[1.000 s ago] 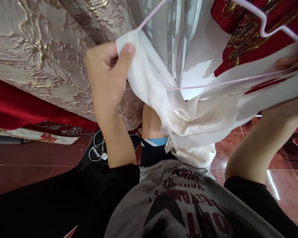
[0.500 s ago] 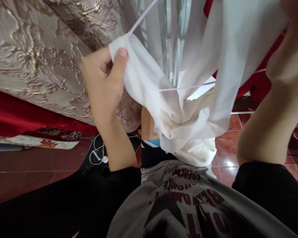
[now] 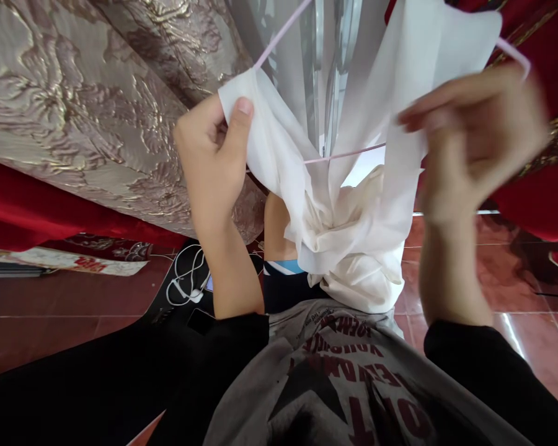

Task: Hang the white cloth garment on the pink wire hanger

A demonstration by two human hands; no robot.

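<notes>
A white cloth (image 3: 270, 133) hangs gathered in front of me, its lower folds bunched over my lap. My left hand (image 3: 214, 148) pinches its upper left corner between thumb and fingers. A thin pink cord (image 3: 283, 34) runs upward from that corner, and another stretch crosses the middle of the cloth. My right hand (image 3: 478, 136) is at the cloth's right side, fingers bent and blurred by motion. Behind its knuckles a loop of pink cord comes out of the cloth's upper right end. Whether the right fingers grip cloth or cord cannot be made out.
A shiny embossed beige-pink fabric (image 3: 88, 111) drapes at the left, above red cloth (image 3: 51, 210). Grey metal bars (image 3: 337, 68) stand behind the white cloth. White earphones (image 3: 186, 285) lie on a black surface to the left. Red cloth hangs at the right over red floor tiles (image 3: 516, 272).
My right hand has come down and inward from the upper right, beside the cloth. The cloth's upper right end and its cord loop now show. My left hand has shifted slightly right, still pinching.
</notes>
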